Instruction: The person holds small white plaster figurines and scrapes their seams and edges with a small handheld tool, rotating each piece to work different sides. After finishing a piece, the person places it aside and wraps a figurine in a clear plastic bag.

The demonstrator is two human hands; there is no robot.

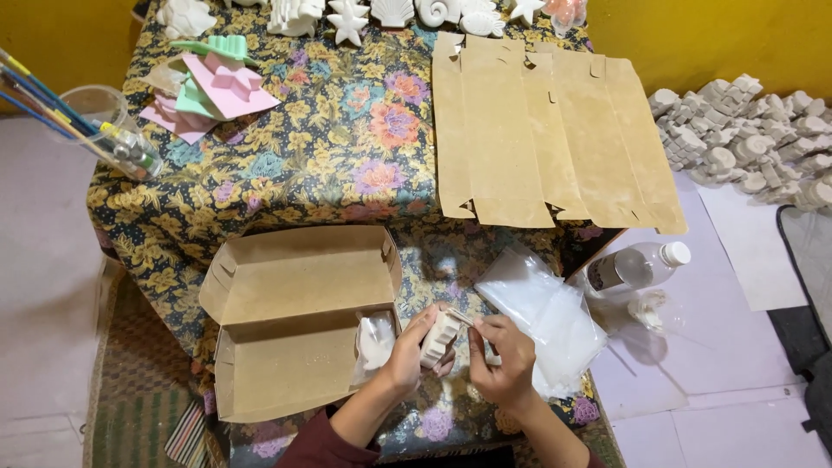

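one wrapped piece (374, 340) already sits in the open cardboard box (295, 321), while the left hand (407, 351) and right hand (503, 360) pinch a white plaster figure (440, 336) between them above the clear bags (546, 316), with flat box blanks (546, 139) and loose figures (745, 130) unpacked.

A pale, ridged plaster figure (442, 336) stands on edge, half inside a clear plastic bag (485, 334).

Low table against yellow walls

A floral cloth (286, 165) covers the table; yellow walls (693, 35) rise behind it, pale floor (43, 286) lies at both sides, and a woven mat (130, 381) sits lower left.
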